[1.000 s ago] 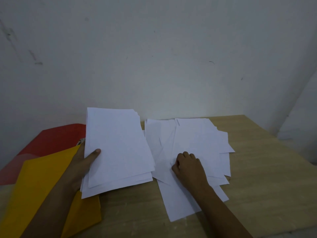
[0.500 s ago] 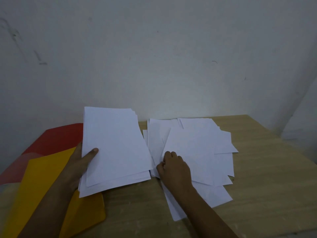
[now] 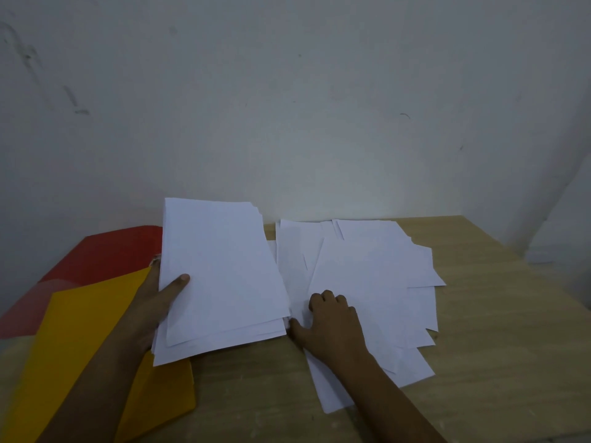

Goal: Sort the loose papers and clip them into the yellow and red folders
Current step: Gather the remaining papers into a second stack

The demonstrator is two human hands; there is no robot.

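Observation:
My left hand (image 3: 153,302) grips a stack of white papers (image 3: 220,276) by its left edge, thumb on top, raised above the table. To its right, loose white papers (image 3: 377,276) lie spread and overlapping on the table. My right hand (image 3: 329,321) rests on these with curled fingers, pinching the near left corner of the top sheet beside the stack. A yellow folder (image 3: 80,346) lies at the left under my left forearm. A red folder (image 3: 105,254) lies behind it, partly covered.
The wooden table (image 3: 495,346) ends at a white wall (image 3: 287,107) close behind the papers. Its right edge runs diagonally at the far right. Bare wood shows in front of and to the right of the spread papers.
My right hand has slid left across the loose papers, dragging the top sheet toward the held stack. The stack in my left hand has barely moved.

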